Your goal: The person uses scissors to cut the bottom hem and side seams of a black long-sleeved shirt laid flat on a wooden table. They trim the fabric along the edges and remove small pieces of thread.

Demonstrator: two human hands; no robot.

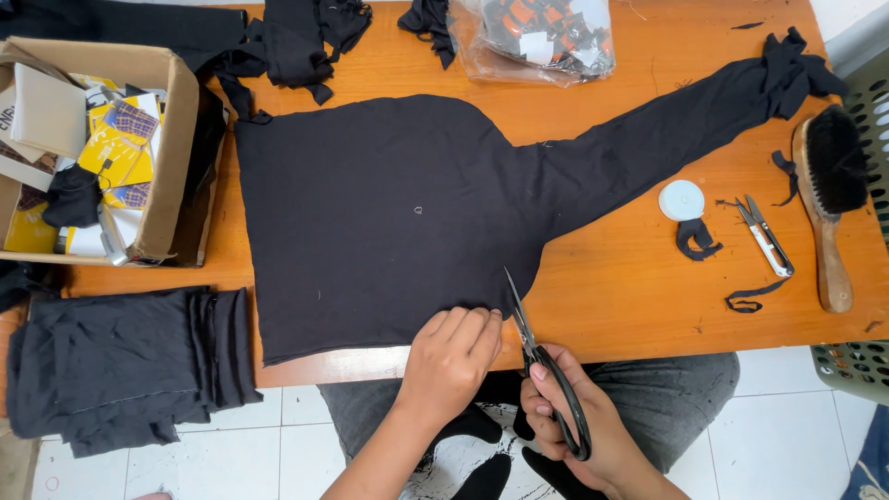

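Black long-sleeved garment (389,213) lies flat on the orange counter (630,296), body twd the near edge, one sleeve stretched out to the far right corner, cuff bunched up there.

L hand (451,356) sits at the near counter edge, fingers curled down onto the garment's bottom hem, pinning the cloth flat; grip is a press w/ bent fingers, nothing picked up. R hand (574,421) is below the counter edge, over the person's lap, fingers closed through the loops of black-handled scissors (542,356). Blades point up and away, tips lying on the hem just right of the L hand's fingertips; blades look nearly closed, can't tell if cloth is between them.

Other stuff: cardboard box (171,148) at the left w/ yellow cards and paper bits inside. Stack of folded black fabric (120,366) on a lower surface, front left. More black scraps (296,37) at the far edge, plus a clear plastic bag (546,37) w/ orange-and-black pieces. Right side: small white round disc (682,200), thread snips (767,236) next to it, wooden-handled brush (829,194) w/ dark bristles near the right edge, a few black fabric strips (696,239) between them. White tile floor (796,435) below.
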